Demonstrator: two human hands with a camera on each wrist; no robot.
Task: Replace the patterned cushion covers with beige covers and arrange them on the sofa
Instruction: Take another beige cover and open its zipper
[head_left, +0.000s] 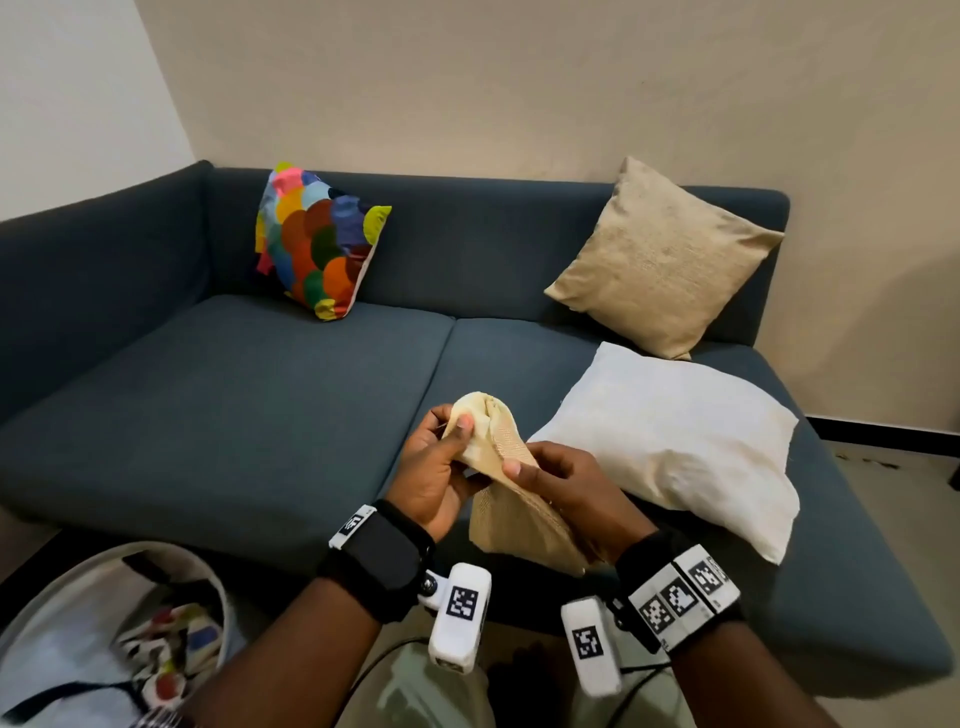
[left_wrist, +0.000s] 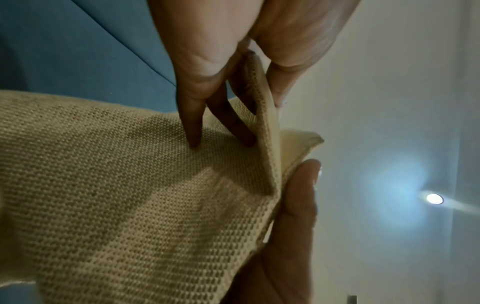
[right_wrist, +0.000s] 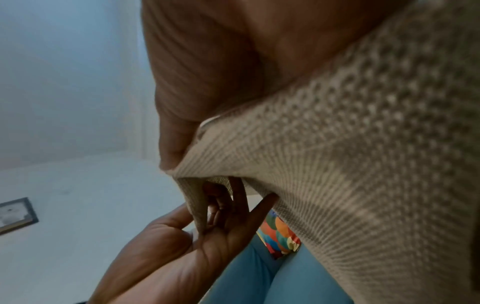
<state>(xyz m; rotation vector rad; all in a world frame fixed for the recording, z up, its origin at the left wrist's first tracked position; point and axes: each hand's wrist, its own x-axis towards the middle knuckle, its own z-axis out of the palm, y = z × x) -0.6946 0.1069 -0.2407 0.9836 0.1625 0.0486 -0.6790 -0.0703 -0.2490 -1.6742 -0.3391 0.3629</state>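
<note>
We hold a beige cover (head_left: 511, 499) above the sofa's (head_left: 249, 395) front edge: our left hand (head_left: 436, 467) pinches its upper end between thumb and fingers, our right hand (head_left: 566, 483) grips the fabric just below. A bare insert (head_left: 670, 441) lies on the right seat, a beige cushion (head_left: 660, 260) behind it, a patterned cushion (head_left: 319, 239) against the backrest at left.

White laundry basket (head_left: 208, 571) on floor, framed picture (right_wrist: 16, 216), ceiling light (left_wrist: 434, 198)
</note>
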